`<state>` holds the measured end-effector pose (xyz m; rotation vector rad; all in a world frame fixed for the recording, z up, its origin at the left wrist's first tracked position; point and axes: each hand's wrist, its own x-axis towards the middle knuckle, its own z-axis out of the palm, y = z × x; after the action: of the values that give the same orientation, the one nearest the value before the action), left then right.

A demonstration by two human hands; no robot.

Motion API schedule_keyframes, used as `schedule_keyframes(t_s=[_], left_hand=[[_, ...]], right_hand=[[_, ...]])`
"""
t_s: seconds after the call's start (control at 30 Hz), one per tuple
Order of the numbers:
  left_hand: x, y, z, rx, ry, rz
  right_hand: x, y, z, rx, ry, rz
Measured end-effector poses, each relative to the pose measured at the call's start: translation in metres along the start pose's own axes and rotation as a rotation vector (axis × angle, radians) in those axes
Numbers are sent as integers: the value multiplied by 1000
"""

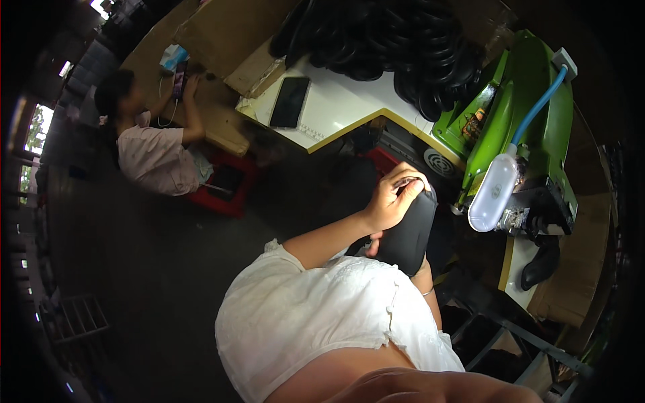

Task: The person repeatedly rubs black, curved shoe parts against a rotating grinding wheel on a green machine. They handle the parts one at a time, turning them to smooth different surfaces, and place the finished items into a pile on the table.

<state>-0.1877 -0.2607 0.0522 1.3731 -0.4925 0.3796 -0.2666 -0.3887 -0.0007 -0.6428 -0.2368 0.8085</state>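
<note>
In front of my body, a black shoe upper (407,232) with a pale lining edge is held between my two hands. My left hand (395,199) is closed on its top end, thumb and fingers pinching the rim. From below and behind comes my right hand (422,269), a thin bracelet at its wrist. Mostly covered by the upper, it grips the lower part, and its fingertips show past the left side. A green sewing machine (497,127) stands to the right of my hands, and a similar black piece (541,263) lies below its head.
A large heap of glossy black pieces (390,47) covers the back of the white worktable (349,101). A dark phone (290,102) rests near its left corner. A lamp (494,195) on a blue flexible neck hangs by the machine. At left, a person (158,148) sits on a red stool (225,191).
</note>
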Motion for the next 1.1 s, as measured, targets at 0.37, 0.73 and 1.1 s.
schedule_keyframes(t_s=[0.37,0.73,1.1], left_hand=[[-34,-42,-25,-721,-281,-662],[-60,-38,37,-112,-434,-817],[-36,-42,45,-30,-455,-667]], right_hand=[[-43,27,-95,92,465,-276],[-85,4,-58,-1245,1130,-358],[-168,6,-85,-832,599,225]])
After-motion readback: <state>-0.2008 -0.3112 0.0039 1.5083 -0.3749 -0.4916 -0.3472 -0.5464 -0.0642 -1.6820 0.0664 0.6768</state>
